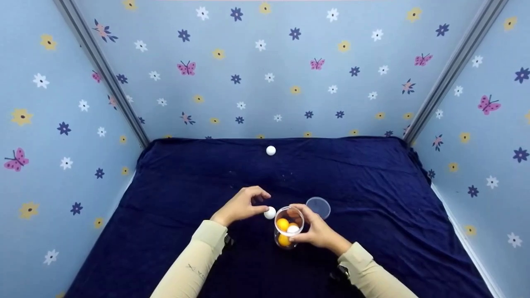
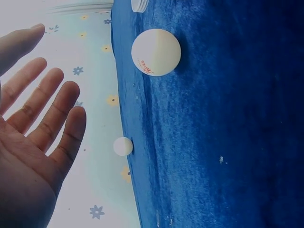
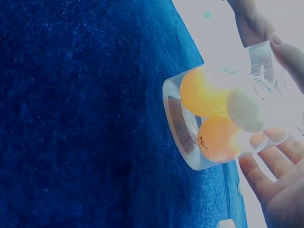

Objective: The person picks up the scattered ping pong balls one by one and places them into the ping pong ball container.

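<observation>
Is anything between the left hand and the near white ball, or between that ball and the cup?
Nothing visible. The left hand is beside the near white ball, with the cup just past it; only the rim would need clearing. The lid lies off that path.

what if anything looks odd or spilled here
Nothing looks spilled or damaged. Only the far white ball stands out: it sits alone near the back of the cloth, away from those in the clear container.

My right hand (image 1: 318,232) holds a clear cup (image 1: 281,212) with orange balls (image 1: 283,224) inside; my left hand (image 1: 244,205) is just beside a white ball (image 1: 270,213). A clear disc (image 1: 319,207) and a farther ball (image 1: 271,150) lie on the blue cloth (image 1: 198,178).
</observation>
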